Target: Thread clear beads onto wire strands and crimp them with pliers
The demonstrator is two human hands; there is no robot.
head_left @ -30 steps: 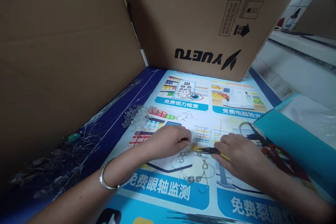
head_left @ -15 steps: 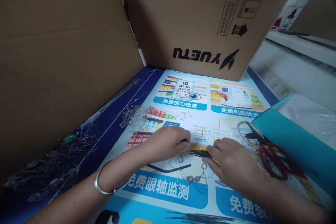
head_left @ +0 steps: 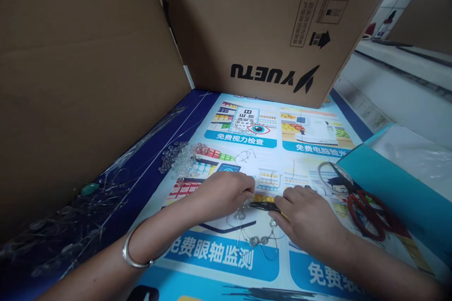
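Note:
My left hand (head_left: 235,192) is closed in a pinch on the end of a thin wire, beside a clear bead. Pliers (head_left: 263,205) with dark jaws are held in my right hand (head_left: 300,207), their tips pointing left and touching the wire near my left fingertips. Below both hands hangs a loop of thin wire with several clear round beads (head_left: 254,241), close over the printed sheet. What lies inside my left fingertips is hidden.
Loose clear beads (head_left: 183,155) lie behind my left hand. Red-handled scissors (head_left: 367,211) and a blue box (head_left: 395,178) are at right. Beaded wires (head_left: 81,216) are at left, dark wires (head_left: 268,293) in front. Cardboard (head_left: 268,23) stands behind.
The view has shifted slightly. Both hands keep nearly the same pose, with the plier tips still at the wire by my left fingers.

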